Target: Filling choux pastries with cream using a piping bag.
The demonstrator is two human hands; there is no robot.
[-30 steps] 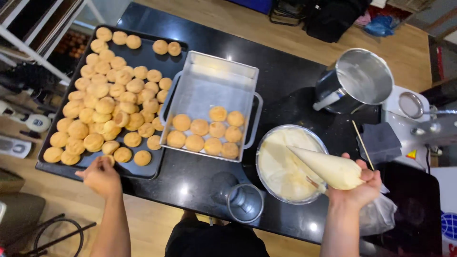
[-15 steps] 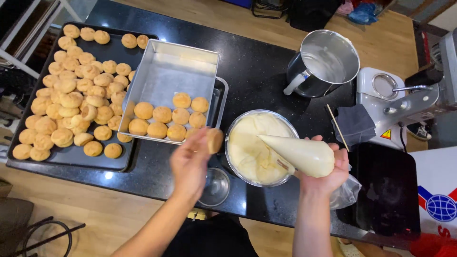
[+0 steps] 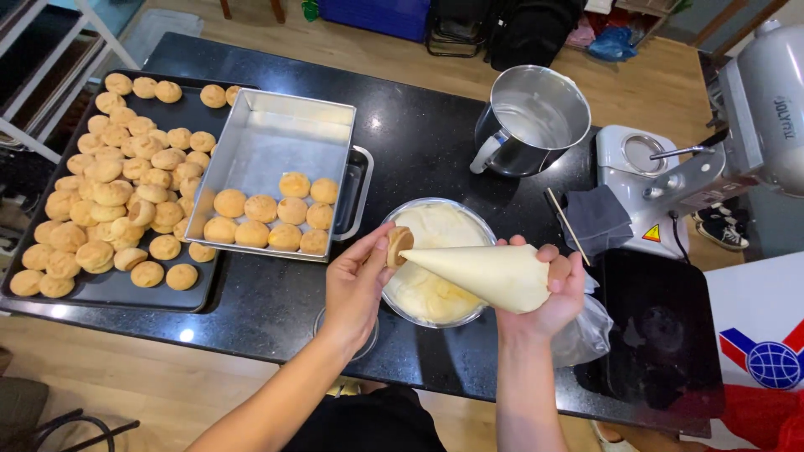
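Fingers (image 3: 368, 251) of the left hand (image 3: 356, 285) were closed narrowly on a single small round puff (image 3: 399, 245), pinched by its sides just above the bowl of cream (image 3: 435, 289). Fingers of the right hand (image 3: 544, 293) were wrapped around the fat end of one cream-filled piping bag (image 3: 486, 274), whose tip pointed straight at the puff, touching it or nearly so.

That puff looked light, dry and brittle; a gentle hold at the rim, as the thumb and forefinger had it, seemed right, since a hard squeeze would likely crush the shell. The bag looked soft and yielding, probably slippery in its plastic skin, and best gripped at the wide back end where pressure drives the filling forward.

Beyond the left fingers sat one rectangular metal pan (image 3: 272, 142) holding ten puffs in two rows. Farther left lay one dark tray (image 3: 109, 289) with several dozen more, too crowded to count exactly. Beyond the right fingers stood one metal pot (image 3: 536, 117) and one stand mixer (image 3: 737, 109).
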